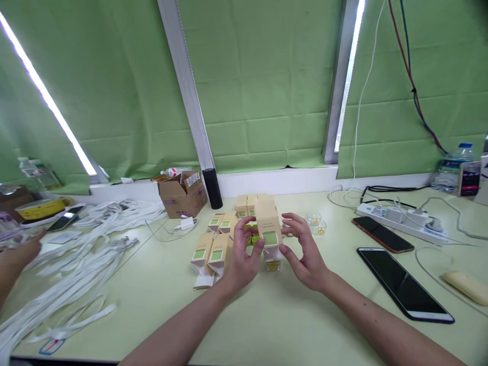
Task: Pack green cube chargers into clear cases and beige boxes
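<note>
A: How are we holding the tan carton (268,219)?
B: We're keeping it upright between both hands, left hand (245,254) curling narrow at its left edge, right hand (307,256) spreading wide with the thumb touching its right edge

A: Where are we positioning it?
B: Over a small clear container (273,266), right of the open cartons (201,254) we're seeing on the pale table (305,325). More clear containers (317,224) are sitting beyond the right hand, and two phones (406,284) (382,234) are lying farther right
</note>
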`<state>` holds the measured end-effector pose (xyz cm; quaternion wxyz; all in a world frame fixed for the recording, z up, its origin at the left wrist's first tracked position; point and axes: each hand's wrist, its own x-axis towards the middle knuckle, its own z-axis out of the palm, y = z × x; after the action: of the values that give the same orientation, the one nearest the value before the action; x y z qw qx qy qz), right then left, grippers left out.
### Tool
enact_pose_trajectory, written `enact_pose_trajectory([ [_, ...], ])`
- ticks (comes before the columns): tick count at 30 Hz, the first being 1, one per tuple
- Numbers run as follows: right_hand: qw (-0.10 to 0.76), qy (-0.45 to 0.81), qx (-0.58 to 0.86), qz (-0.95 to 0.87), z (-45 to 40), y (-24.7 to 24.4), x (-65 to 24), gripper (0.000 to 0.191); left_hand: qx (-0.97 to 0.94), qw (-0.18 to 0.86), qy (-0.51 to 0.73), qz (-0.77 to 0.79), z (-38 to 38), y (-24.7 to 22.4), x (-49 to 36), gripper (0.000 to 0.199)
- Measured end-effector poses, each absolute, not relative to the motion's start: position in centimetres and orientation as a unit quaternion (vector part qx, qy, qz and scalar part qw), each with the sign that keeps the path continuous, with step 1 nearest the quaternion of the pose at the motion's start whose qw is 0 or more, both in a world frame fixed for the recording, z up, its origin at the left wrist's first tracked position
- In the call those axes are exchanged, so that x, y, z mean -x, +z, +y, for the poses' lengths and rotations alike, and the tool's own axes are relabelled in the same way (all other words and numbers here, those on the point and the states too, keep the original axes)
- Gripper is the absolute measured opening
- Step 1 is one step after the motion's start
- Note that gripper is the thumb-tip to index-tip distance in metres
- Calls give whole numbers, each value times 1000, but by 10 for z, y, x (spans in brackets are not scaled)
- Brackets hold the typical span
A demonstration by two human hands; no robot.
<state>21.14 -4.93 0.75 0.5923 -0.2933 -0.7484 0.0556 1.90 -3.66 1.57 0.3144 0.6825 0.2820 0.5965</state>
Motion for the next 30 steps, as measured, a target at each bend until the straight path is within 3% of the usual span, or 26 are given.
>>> enact_pose_trajectory([
  [7,552,86,329,-762,-53,11,-211,36,-658,329,599,317,-38,16,-19,45],
  [15,575,194,320,-728,-51,6,-211,36,-706,310,571,282,-36,17,-15,36],
  [24,592,199,319,-713,-45,7,-216,41,-768,207,539,277,-37,18,-12,36],
  [30,578,297,295,-701,-47,9,-218,45,-725,247,574,289,-32,17,-16,32],
])
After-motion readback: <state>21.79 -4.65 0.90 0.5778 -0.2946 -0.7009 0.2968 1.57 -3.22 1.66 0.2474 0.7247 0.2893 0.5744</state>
